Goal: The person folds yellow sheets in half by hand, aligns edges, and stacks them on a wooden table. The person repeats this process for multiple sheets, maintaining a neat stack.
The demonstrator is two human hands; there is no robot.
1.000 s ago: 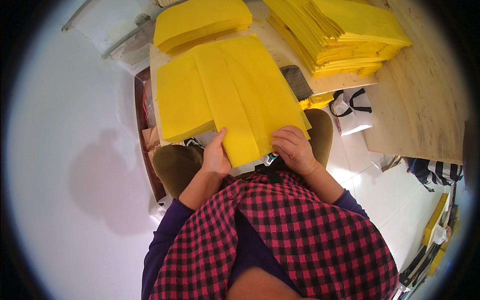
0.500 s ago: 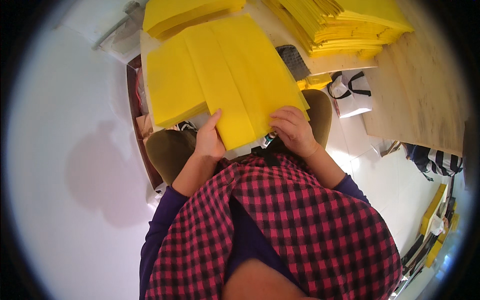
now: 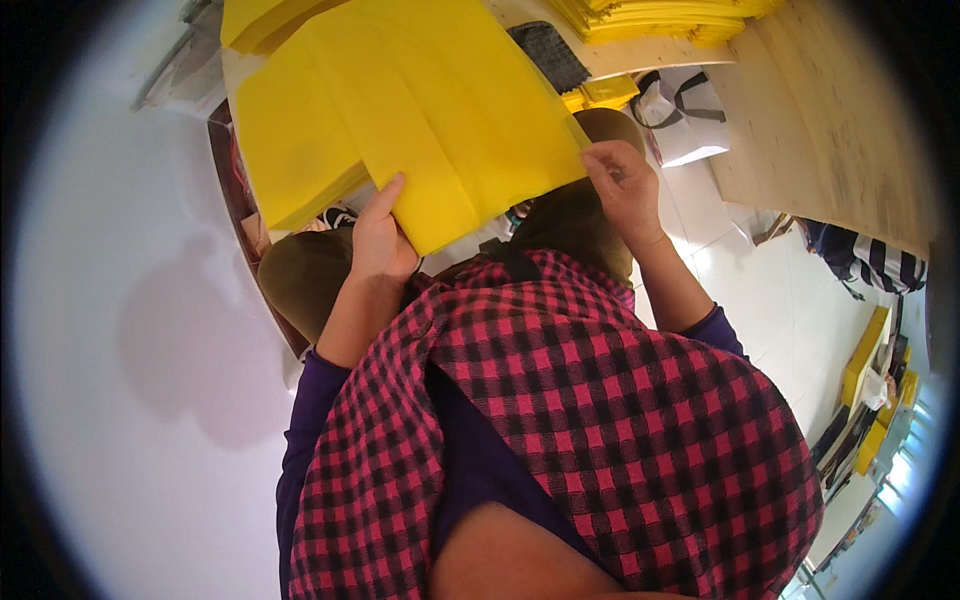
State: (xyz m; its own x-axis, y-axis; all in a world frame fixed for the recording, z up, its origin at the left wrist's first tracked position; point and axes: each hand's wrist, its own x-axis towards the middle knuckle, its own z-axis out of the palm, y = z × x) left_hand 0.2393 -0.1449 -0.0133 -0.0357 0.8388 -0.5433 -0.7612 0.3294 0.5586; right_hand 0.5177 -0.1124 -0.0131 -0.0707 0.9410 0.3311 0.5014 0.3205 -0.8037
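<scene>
A thin yellow sheet (image 3: 480, 120), slightly see-through and with long fold lines, hangs over the near edge of the work surface above my lap. My left hand (image 3: 382, 240) grips its near left edge, thumb on top and the other fingers hidden beneath. At the sheet's right corner, my right hand (image 3: 627, 190) is closed in a pinch on the edge. Under the sheet's left side lies a thick stack of yellow sheets (image 3: 300, 150), its layered edge showing beside my left thumb.
More yellow stacks lie at the far left (image 3: 262, 25) and far right (image 3: 650, 25). A dark grey cloth (image 3: 548, 55) rests between them. To the right are a white bag with black handles (image 3: 690, 130) and a wooden panel (image 3: 820, 130). A white wall (image 3: 110, 230) stands left.
My right hand has moved outward to the sheet's right corner, and more of the sheet lies spread between my hands. My left hand keeps its hold. The view has shifted.
</scene>
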